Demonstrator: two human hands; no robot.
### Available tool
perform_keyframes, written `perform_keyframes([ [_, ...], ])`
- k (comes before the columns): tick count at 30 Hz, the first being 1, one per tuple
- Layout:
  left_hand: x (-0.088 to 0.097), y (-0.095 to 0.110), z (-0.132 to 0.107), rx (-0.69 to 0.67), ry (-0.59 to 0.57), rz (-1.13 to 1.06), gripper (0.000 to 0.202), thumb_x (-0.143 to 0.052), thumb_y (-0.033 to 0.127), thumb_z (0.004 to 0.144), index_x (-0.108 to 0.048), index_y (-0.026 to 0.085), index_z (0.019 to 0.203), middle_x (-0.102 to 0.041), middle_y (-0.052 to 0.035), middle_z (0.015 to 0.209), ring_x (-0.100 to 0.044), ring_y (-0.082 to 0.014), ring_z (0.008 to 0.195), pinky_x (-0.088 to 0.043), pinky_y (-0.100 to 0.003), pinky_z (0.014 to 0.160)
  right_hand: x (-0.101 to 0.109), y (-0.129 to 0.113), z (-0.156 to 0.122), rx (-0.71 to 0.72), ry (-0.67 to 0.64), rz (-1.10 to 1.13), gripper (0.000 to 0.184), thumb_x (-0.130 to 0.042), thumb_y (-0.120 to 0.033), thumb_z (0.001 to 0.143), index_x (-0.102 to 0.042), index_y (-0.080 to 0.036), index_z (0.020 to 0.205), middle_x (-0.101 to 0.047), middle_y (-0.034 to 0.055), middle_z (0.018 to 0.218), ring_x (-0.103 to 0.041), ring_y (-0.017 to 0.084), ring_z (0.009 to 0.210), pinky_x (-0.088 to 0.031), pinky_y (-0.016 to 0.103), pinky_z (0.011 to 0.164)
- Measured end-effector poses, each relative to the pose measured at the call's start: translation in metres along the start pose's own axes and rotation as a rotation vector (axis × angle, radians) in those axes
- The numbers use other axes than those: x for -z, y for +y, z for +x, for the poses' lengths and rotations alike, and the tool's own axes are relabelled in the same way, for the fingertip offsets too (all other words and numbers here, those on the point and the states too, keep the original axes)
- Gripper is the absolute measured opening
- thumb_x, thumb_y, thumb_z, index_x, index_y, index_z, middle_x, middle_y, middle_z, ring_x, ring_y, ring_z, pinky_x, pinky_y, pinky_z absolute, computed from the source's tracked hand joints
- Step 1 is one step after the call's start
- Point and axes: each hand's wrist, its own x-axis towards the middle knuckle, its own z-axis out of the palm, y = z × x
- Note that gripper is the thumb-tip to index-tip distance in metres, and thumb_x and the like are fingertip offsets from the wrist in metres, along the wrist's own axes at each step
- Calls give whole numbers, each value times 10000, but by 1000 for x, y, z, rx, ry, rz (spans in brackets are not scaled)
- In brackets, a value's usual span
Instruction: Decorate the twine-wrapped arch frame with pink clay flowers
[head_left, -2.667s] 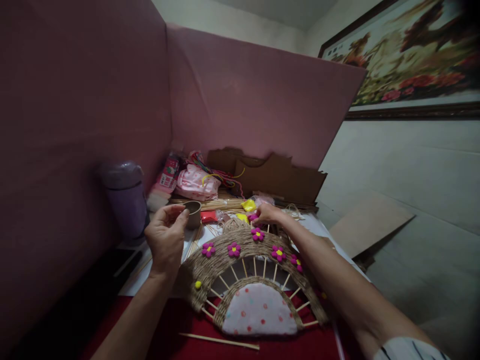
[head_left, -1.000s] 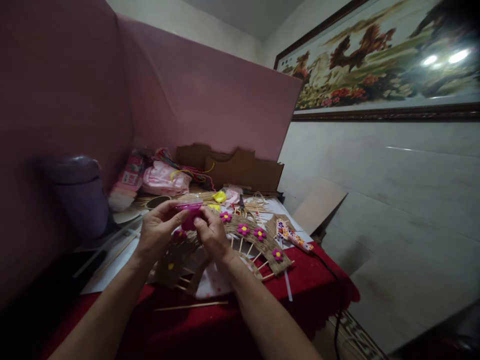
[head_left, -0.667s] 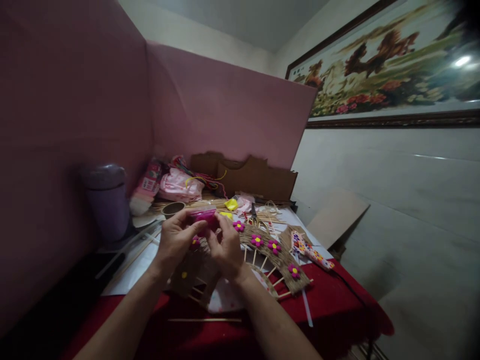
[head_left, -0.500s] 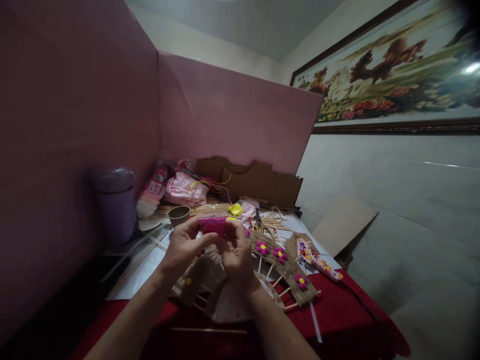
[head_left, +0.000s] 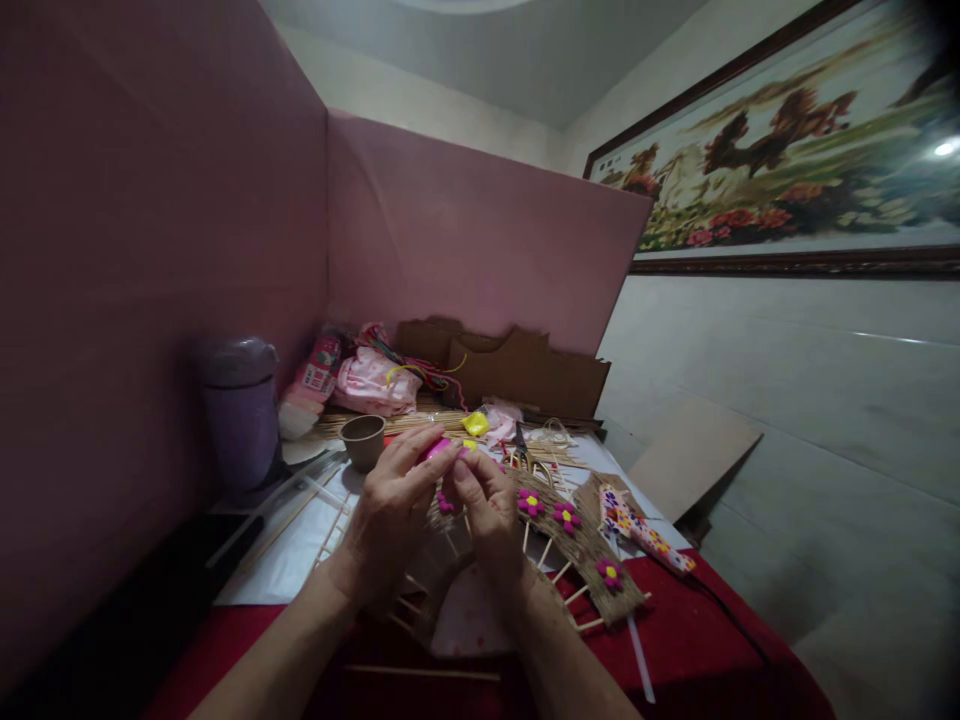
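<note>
My left hand (head_left: 395,495) and my right hand (head_left: 487,505) meet over the work. Both are closed on a small magenta packet (head_left: 439,452), and the left fingers cover most of it. Below them lies a fan-shaped piece wrapped in brown twine (head_left: 589,545), with thin sticks showing as ribs. Magenta flowers with yellow centres, such as this flower (head_left: 566,517), are fixed along its curved band. My forearms and hands hide the fan's middle and much of its left side.
Behind the hands stand a brown cup (head_left: 364,440), scissors (head_left: 523,455) and a yellow packet (head_left: 475,424). A flower-patterned glue gun (head_left: 641,525) with a black cord lies at right. A lidded purple container (head_left: 241,425) stands at left, near the pink panel (head_left: 480,220).
The magenta packet has turned and now sits mostly under my left fingers. My left hand has come over it and closer to the right. The view has shifted slightly.
</note>
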Motion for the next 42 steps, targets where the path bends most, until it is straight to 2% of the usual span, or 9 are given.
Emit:
perform_keyframes([
  [7,-1,0,1,-39,32,53,369,-481,103,854,-627,263,1154,-597,-114,1196,-534,-233,1142,-471,-422,952,1,1,0,-107,5,103,280,-518,-417,847,-535,-188,686,-447,-23,602,-383,114,542,-314,238,512],
  [13,-4,-2,-4,-42,1,27,418,-475,71,845,-598,260,1196,-572,-122,1206,-528,-228,1132,-474,-415,933,2,1,0,-158,13,147,226,-545,-398,808,-577,-189,730,-474,-20,593,-406,117,525,-327,236,503],
  [18,-5,-2,-6,-39,12,33,435,-486,73,840,-588,270,1214,-575,-117,1198,-534,-231,1124,-476,-409,929,0,-1,0,-144,10,195,243,-556,-404,820,-573,-184,720,-467,-25,599,-387,102,514,-302,224,485],
  [25,-5,-1,-5,-49,17,30,428,-472,33,834,-585,219,1202,-568,-126,1190,-531,-221,1119,-482,-401,924,-2,-3,-1,-124,5,196,223,-560,-383,823,-590,-174,750,-475,-23,616,-388,94,541,-317,218,508],
  [32,-5,-1,-5,-76,-1,87,369,-492,67,844,-585,184,1182,-555,-143,1190,-512,-234,1130,-478,-424,927,0,2,-1,-160,4,213,231,-565,-394,822,-580,-166,789,-447,-33,614,-365,80,525,-289,205,483],
  [36,-5,-1,-6,-78,-1,88,381,-484,62,847,-576,197,1191,-557,-132,1185,-518,-227,1122,-484,-419,923,0,0,-1,-144,-4,198,243,-600,-403,785,-586,-161,784,-458,-35,608,-364,75,505,-292,204,468],
  [42,-6,-1,-6,-64,-4,78,390,-475,60,848,-570,198,1201,-559,-130,1180,-521,-223,1118,-485,-410,922,0,1,0,-130,-14,184,243,-569,-391,817,-574,-157,752,-446,-41,573,-355,72,484,-291,205,453],
])
